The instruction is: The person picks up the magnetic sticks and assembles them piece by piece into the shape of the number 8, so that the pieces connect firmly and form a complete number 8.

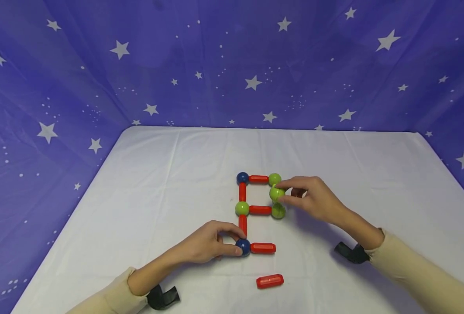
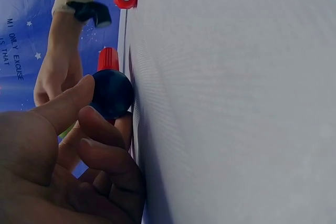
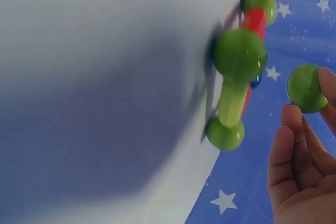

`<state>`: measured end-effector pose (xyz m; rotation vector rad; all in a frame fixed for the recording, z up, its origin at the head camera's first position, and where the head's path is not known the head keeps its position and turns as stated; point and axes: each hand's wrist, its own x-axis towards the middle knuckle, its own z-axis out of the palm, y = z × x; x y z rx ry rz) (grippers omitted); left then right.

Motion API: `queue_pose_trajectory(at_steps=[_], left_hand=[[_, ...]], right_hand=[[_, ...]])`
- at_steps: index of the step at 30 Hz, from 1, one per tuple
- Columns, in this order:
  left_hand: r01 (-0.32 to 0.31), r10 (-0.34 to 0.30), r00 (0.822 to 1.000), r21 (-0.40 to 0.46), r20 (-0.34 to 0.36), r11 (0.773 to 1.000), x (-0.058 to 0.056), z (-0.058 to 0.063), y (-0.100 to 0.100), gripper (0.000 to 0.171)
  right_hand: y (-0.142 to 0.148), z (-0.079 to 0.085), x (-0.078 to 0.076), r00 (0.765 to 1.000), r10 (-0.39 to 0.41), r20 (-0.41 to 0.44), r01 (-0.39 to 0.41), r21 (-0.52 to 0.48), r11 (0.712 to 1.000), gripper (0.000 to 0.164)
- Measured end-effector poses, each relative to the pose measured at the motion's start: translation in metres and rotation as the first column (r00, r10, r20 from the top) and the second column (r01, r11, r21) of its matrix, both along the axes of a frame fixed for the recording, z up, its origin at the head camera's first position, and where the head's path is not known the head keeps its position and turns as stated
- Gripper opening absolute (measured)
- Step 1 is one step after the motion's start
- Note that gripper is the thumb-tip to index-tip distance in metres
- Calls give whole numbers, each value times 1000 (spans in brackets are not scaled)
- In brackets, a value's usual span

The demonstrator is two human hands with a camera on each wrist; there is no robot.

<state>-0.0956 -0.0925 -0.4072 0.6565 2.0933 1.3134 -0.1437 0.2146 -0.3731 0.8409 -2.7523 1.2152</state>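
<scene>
A frame of balls and rods lies on the white table. My left hand (image 1: pixel 212 242) pinches the blue ball (image 1: pixel 243 247) at its near left corner, thumb and fingertips on either side. A red rod (image 1: pixel 263 248) reaches right from that ball. Between the thumb and fingers of my right hand (image 1: pixel 314 198) is a green ball (image 3: pixel 306 88), held up off the frame. In the head view it overlaps the light green rod (image 3: pixel 233 103) on the right side, which joins a far green ball (image 1: pixel 275 179) and a nearer green ball (image 1: pixel 278 211).
A loose red rod (image 1: pixel 270 281) lies near the table's front. The frame's left side has a blue ball (image 1: pixel 242 178) at the far corner and a green ball (image 1: pixel 242 208) midway, linked by red rods. Behind the white table (image 1: pixel 157 196) hangs a starry blue cloth (image 1: pixel 232 56).
</scene>
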Motion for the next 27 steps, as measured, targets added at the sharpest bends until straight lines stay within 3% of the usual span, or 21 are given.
queue_pose_trajectory(at_steps=[11,22,27], left_hand=[[-1,1,1000,-7,8,1000,0,1,2,24],[-2,3,1000,-7,23,1000,0,1,2,25],[0,0,1000,-9,14,1000,0,1,2,25]], right_hand=[[9,-13,43,993,10,116,-6,-32,999,32],[10,-18,68,975,84,204,-94,41,995,28],[11,-19,73,962,104,253,-115,32,993,27]])
